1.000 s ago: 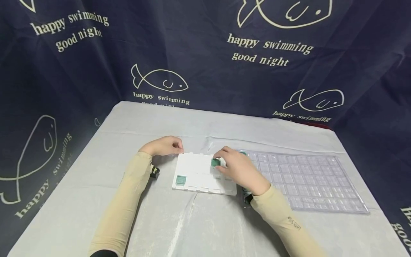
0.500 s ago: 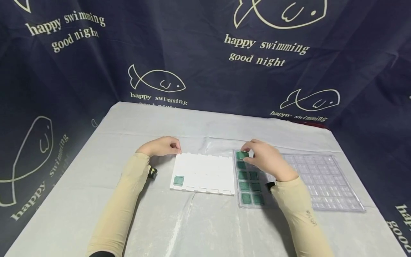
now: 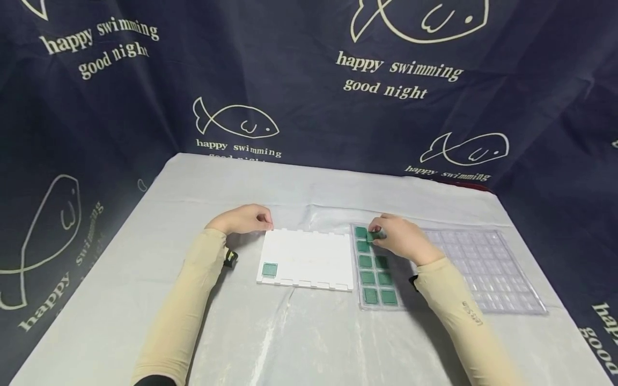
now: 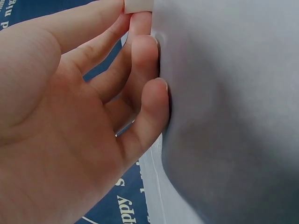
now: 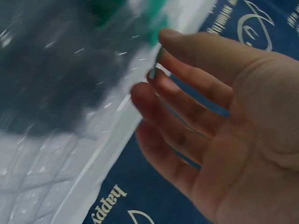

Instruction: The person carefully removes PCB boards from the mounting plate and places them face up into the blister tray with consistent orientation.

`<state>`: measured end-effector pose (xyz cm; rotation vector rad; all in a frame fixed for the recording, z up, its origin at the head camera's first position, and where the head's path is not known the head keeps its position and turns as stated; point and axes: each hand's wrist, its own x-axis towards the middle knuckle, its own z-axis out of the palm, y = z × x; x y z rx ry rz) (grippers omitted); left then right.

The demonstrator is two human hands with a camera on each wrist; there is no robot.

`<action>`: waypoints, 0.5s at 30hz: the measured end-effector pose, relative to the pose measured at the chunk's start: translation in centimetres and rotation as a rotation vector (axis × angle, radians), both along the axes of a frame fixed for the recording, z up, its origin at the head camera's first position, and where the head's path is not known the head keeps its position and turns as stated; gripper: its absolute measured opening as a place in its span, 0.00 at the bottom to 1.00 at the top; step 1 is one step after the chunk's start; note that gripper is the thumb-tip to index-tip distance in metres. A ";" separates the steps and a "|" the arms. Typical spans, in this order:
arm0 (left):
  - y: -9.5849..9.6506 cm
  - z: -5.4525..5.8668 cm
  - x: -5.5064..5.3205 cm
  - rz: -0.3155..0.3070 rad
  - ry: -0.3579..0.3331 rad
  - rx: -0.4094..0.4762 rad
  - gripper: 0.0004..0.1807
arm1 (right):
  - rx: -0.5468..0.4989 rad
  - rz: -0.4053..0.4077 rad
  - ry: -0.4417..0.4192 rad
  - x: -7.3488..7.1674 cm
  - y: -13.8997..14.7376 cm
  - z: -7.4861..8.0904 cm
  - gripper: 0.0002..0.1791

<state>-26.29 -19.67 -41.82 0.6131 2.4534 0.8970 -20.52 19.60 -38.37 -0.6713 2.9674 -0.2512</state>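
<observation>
My left hand (image 3: 243, 219) pinches the far left corner of a white board (image 3: 309, 257) lying on the table; the left wrist view shows thumb and finger on that white corner (image 4: 138, 5). One green perforated circuit board (image 3: 269, 269) lies on the near left part of the white board. Over the left end of a clear compartment tray (image 3: 523, 279), my right hand (image 3: 401, 237) pinches a small green circuit board (image 3: 372, 236) between thumb and fingers. In the right wrist view only a thin edge of this circuit board (image 5: 153, 72) shows at the fingertips.
Several green circuit boards (image 3: 368, 277) sit in the tray's left columns. Toward the right are bare compartments (image 3: 483, 268). A light cloth (image 3: 309, 332) covers the table, and a dark blue printed curtain (image 3: 309, 64) hangs behind it and at both sides.
My right hand has moved right, from above the white board with a green circuit board to the tray's far left corner, then slightly farther right. My left hand keeps its place.
</observation>
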 end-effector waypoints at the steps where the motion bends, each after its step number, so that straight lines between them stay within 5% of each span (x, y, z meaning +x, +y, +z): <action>1: 0.0 0.0 0.0 0.001 0.002 0.001 0.05 | 0.004 0.001 0.008 -0.1 0.1 -0.2 0.16; 15: -0.2 0.1 0.1 0.007 0.002 -0.002 0.06 | -0.014 -0.030 0.011 -1.4 1.1 -1.6 0.17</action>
